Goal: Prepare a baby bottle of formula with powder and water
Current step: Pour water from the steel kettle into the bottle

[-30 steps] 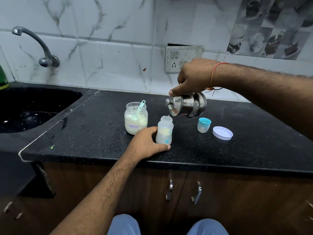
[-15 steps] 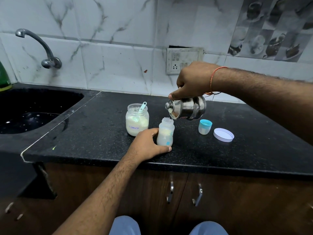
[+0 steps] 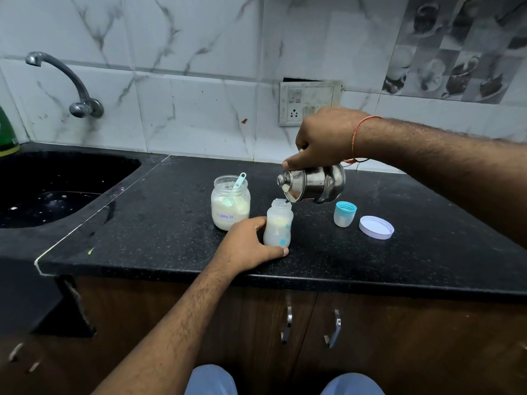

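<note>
Left hand (image 3: 251, 246) wraps its thumb and fingers round the lower body of the baby bottle (image 3: 278, 223), which stands upright on the black table (image 3: 171, 223) near its front edge, long axis vertical, open mouth up. Right hand (image 3: 325, 138) grasps the steel water pot (image 3: 313, 182) from above; the pot is tipped on its side, long axis near horizontal, its mouth pointing left and down just over the bottle's mouth. Formula jar (image 3: 230, 202), labelled and open, stands upright just left of the bottle with a teal scoop (image 3: 238, 181) leaning inside. Right of the bottle stand the teal-ringed bottle cap (image 3: 345, 213) and, beside it, the flat white jar lid (image 3: 376, 227). Sink (image 3: 57, 195) and tap (image 3: 62, 81) lie at far left.
</note>
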